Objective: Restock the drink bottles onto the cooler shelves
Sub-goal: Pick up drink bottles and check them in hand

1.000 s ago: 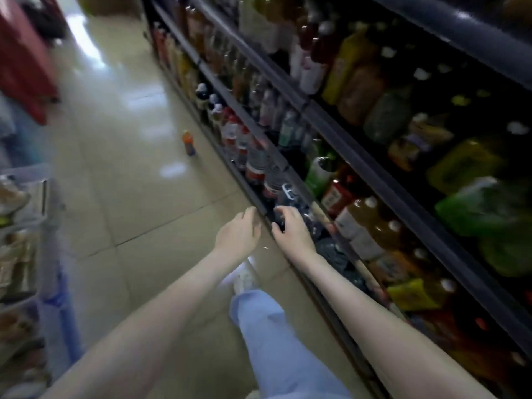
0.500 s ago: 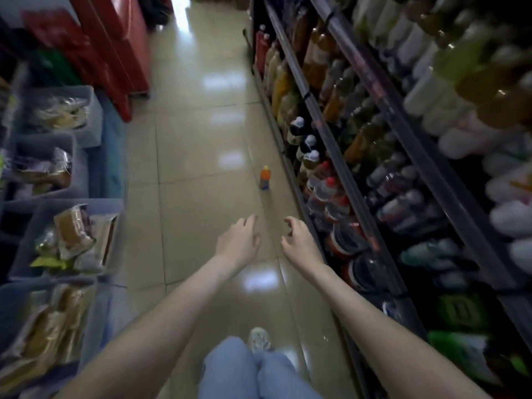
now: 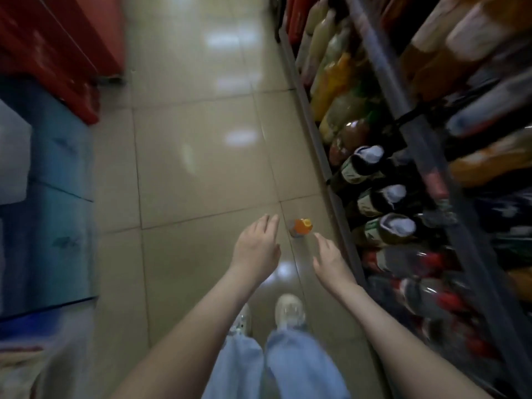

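While both arms reach forward over the aisle in the head view, neither hand holds anything: the left hand [image 3: 254, 249] hangs palm down with its fingers straight and close together, and the right hand [image 3: 331, 260] is loosely spread, forefinger stretched ahead and thumb set apart. Between and just beyond the two sets of fingertips a small drink bottle [image 3: 300, 228] with an orange cap stands upright on the tiled floor [image 3: 187, 168], alone, near the foot of the cooler but not on it, and touched by neither hand. The cooler shelves [image 3: 414, 133] run along the right side, their grey rails slanting across the picture. On the bottom shelf stand dark bottles with white caps [image 3: 362, 165], yellow and orange bottles [image 3: 331, 82] further along, and red-capped bottles [image 3: 426, 263] nearer the person; the upper rows are too blurred to tell apart. Light blue jeans [image 3: 288, 367] and pale sneakers [image 3: 289, 311] show below the arms. Across the aisle on the left stand a red unit [image 3: 57, 53] and blue bins [image 3: 57, 182], both smeared by motion blur.
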A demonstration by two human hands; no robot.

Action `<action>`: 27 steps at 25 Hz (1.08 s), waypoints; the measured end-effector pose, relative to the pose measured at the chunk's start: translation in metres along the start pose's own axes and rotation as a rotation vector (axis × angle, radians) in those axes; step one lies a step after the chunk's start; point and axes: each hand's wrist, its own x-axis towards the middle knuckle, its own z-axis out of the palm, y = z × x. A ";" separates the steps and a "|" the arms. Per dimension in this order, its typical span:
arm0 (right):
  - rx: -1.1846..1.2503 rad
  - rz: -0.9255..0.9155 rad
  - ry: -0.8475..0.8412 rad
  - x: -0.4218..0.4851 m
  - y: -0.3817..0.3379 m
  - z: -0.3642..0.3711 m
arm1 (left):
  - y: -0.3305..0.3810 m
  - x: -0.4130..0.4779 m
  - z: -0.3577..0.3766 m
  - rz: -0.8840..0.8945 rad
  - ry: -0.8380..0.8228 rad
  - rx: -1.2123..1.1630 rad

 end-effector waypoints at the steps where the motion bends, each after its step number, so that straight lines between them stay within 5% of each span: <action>1: -0.050 0.006 -0.006 0.050 0.011 0.024 | -0.022 0.032 0.034 0.007 -0.047 0.012; 7: -0.327 0.129 0.024 0.246 0.093 0.154 | -0.102 0.110 0.217 -0.080 -0.170 -0.111; 12: -0.375 -0.004 0.035 0.251 0.109 0.159 | -0.096 0.127 0.245 -0.136 -0.211 -0.172; 15: -0.144 -0.091 0.094 0.186 0.082 0.108 | -0.059 0.121 0.201 -0.084 -0.362 -0.319; 19: 0.126 -0.079 0.233 0.050 0.038 -0.010 | 0.010 0.097 0.103 0.163 -0.612 -0.213; 27: 0.719 0.318 0.655 -0.217 -0.007 -0.197 | 0.225 0.030 -0.136 0.690 -0.607 -0.049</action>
